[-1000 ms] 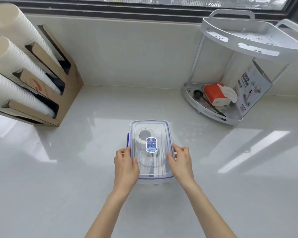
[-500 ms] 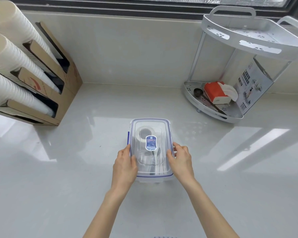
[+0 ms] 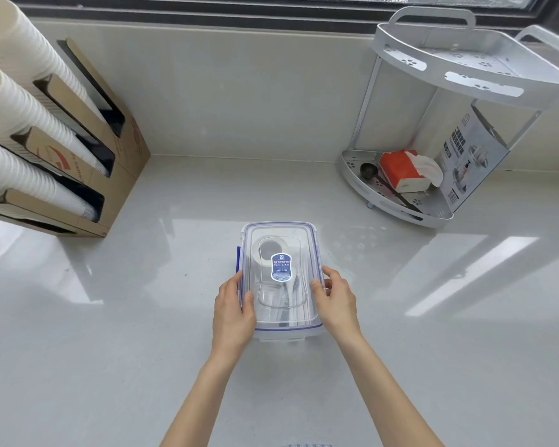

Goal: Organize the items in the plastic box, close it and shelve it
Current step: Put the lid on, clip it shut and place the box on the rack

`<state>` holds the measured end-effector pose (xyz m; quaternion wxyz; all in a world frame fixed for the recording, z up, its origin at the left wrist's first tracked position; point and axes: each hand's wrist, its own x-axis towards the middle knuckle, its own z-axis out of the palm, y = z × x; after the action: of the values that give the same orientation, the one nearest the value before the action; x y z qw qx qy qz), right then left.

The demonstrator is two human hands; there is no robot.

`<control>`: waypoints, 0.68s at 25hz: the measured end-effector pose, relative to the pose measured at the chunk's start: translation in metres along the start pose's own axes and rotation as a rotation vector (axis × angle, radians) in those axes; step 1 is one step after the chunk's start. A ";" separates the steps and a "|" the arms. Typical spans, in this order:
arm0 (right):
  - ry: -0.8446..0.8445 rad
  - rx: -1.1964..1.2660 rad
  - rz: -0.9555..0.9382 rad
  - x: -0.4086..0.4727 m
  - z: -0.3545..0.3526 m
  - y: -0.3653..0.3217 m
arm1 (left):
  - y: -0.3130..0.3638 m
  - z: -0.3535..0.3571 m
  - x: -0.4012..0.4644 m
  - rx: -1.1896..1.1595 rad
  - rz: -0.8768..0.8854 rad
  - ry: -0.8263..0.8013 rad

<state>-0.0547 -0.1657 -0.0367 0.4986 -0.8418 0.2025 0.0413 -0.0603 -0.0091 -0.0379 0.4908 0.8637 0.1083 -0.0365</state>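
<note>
A clear plastic box (image 3: 281, 240) with a blue-trimmed lid and a blue label sits on the white counter (image 3: 110, 350) in front of me. The lid lies on top of it. Through the lid I see a roll of tape and pale utensils inside. My left hand (image 3: 233, 309) presses on the box's left side, thumb on the lid. My right hand (image 3: 336, 301) holds the right side the same way. A white two-tier corner shelf (image 3: 484, 79) stands at the back right.
The shelf's lower tier holds a red tissue pack (image 3: 400, 169), a dark scoop (image 3: 367, 171) and a printed carton (image 3: 468, 159). A cardboard holder (image 3: 110, 175) with stacks of white paper cups (image 3: 17, 101) stands at the left. A wall and window sill run along the back.
Both hands have stayed on the box's sides, shifting only slightly. The box has not visibly moved on the counter.
</note>
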 end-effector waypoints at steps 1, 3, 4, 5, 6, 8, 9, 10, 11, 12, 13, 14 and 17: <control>0.007 0.007 0.006 0.001 0.000 0.001 | 0.000 0.001 -0.001 -0.005 0.005 0.001; -0.010 0.079 0.082 0.004 -0.003 0.005 | -0.002 0.001 -0.001 -0.017 0.009 0.000; -0.056 0.136 0.156 0.006 -0.006 0.008 | -0.003 0.000 -0.001 -0.026 0.006 -0.002; -0.122 0.207 0.241 0.008 -0.009 0.010 | -0.003 0.000 -0.001 -0.035 0.002 -0.002; -0.192 0.292 0.329 0.010 -0.011 0.013 | -0.004 0.000 -0.001 -0.039 0.001 -0.002; -0.287 0.399 0.437 0.014 -0.014 0.015 | -0.004 0.001 0.000 -0.039 0.002 -0.002; -0.292 0.409 0.435 0.015 -0.014 0.016 | -0.004 0.002 0.000 -0.038 0.001 -0.004; -0.266 0.405 0.409 0.015 -0.014 0.015 | -0.005 0.002 0.000 -0.037 0.001 -0.006; -0.219 0.406 0.371 0.015 -0.013 0.014 | -0.005 0.001 0.000 -0.036 0.001 -0.007; -0.162 0.399 0.334 0.014 -0.011 0.013 | -0.005 0.001 0.000 -0.037 0.001 -0.008; -0.098 0.371 0.300 0.014 -0.010 0.012 | -0.005 0.000 0.000 -0.040 0.001 -0.010; -0.040 0.324 0.264 0.013 -0.009 0.010 | -0.005 0.000 0.000 -0.044 0.001 -0.011; 0.022 0.167 0.174 0.008 -0.005 0.001 | -0.005 0.000 -0.001 -0.059 -0.009 -0.012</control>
<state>-0.0488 -0.1731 -0.0373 0.5593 -0.7770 0.2830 0.0580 -0.0621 -0.0066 -0.0419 0.5165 0.8482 0.1101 -0.0407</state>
